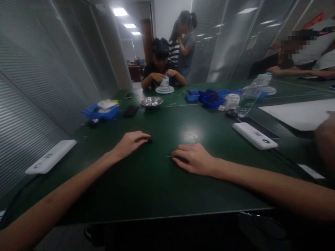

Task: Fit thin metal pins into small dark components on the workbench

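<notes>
My left hand (131, 143) is over the green table, left of the middle. Its thumb and forefinger come together at a small black piece (149, 140), too small to name. My right hand (194, 159) rests on the tabletop with its fingers curled. From its fingertips a thin, pale, needle-like piece (168, 156) sticks out to the left; the rest of that piece is hidden by the fingers. A stretch of table separates the two hands.
Farther off stand a metal dish (151, 102), a blue bin (101, 112) and a dark phone (130, 111). At right are a white power bank (254, 135), a phone beneath its edge and a tilted plastic bottle (250, 97). Across the table, a person handles a white fan (164, 89).
</notes>
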Demonstrator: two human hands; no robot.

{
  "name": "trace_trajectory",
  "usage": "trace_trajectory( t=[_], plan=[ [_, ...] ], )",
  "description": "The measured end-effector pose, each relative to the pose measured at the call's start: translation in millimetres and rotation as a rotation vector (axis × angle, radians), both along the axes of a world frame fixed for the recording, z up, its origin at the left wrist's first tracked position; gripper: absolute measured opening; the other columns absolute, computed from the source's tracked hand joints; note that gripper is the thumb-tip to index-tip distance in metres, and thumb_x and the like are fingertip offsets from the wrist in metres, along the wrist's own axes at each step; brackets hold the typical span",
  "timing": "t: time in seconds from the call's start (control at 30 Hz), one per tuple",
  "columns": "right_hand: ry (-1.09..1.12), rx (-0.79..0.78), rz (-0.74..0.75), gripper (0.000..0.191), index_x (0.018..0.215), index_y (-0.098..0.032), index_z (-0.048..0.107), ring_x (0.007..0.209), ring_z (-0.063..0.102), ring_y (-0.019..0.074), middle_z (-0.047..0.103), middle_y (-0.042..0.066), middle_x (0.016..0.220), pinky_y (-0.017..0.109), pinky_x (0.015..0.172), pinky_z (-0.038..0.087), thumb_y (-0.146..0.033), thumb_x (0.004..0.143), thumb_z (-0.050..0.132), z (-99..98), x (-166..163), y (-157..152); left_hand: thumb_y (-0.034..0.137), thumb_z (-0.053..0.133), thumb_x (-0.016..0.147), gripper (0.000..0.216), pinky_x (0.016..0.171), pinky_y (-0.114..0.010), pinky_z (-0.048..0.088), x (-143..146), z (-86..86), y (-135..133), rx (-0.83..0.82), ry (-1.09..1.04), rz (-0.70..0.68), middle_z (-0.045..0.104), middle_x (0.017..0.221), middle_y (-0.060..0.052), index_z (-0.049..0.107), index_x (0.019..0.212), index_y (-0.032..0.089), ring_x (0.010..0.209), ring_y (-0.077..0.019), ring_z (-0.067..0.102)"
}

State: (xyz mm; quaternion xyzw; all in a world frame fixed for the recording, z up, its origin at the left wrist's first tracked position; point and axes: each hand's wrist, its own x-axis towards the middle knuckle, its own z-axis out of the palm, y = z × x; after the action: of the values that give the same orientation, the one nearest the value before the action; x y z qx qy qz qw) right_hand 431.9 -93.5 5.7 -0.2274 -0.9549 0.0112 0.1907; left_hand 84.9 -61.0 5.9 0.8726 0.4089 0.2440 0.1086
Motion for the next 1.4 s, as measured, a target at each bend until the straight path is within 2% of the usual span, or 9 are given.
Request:
trace_trajectory(
  t=[0.1, 0.23, 0.67, 1.4],
  plan=[
    [0.014, 0.021, -0.022, 0.027, 0.114, -0.017, 0.069, 0.074, 0.058, 0.0139, 0.067, 0.005, 0.092, 0.026, 0.06, 0.034, -0.033, 0.105, 0.049, 0.0, 0, 0, 0.025, 0.062, 0.099, 0.038, 0.097, -0.035, 0.054, 41, -2.7, -24, -0.113, -0.12, -0.104, 0.07, 0.122, -0.008, 0.063, 0.137, 0.021, 0.109, -0.0194, 0.068],
    [0.017, 0.027, -0.021, 0.027, 0.115, -0.017, 0.069, 0.073, 0.057, 0.0134, 0.067, 0.005, 0.091, 0.026, 0.059, 0.033, -0.033, 0.105, 0.05, 1.6, 0, 0, 0.021, 0.065, 0.097, 0.044, 0.097, -0.035, 0.055, 59, -3.4, -40, -0.177, -0.175, -0.154, 0.07, 0.12, -0.007, 0.06, 0.141, 0.022, 0.107, -0.0185, 0.067],
    [0.009, 0.037, -0.027, 0.027, 0.112, -0.017, 0.07, 0.073, 0.057, 0.0138, 0.066, 0.005, 0.089, 0.026, 0.06, 0.034, -0.033, 0.105, 0.048, 1.4, 0, -1, 0.024, 0.068, 0.096, 0.044, 0.09, -0.035, 0.055, 62, -1.0, -38, -0.33, -0.258, -0.174, 0.072, 0.111, -0.008, 0.062, 0.139, 0.021, 0.095, -0.0184, 0.067],
    [0.018, 0.075, -0.022, 0.027, 0.116, -0.018, 0.069, 0.073, 0.057, 0.0142, 0.066, 0.005, 0.092, 0.027, 0.06, 0.034, -0.032, 0.104, 0.049, 0.1, 1, 0, 0.023, 0.059, 0.101, 0.038, 0.09, -0.033, 0.052, 64, 3.3, -38, -0.396, -0.264, -0.182, 0.07, 0.112, -0.008, 0.061, 0.139, 0.02, 0.096, -0.018, 0.065]
  ],
)
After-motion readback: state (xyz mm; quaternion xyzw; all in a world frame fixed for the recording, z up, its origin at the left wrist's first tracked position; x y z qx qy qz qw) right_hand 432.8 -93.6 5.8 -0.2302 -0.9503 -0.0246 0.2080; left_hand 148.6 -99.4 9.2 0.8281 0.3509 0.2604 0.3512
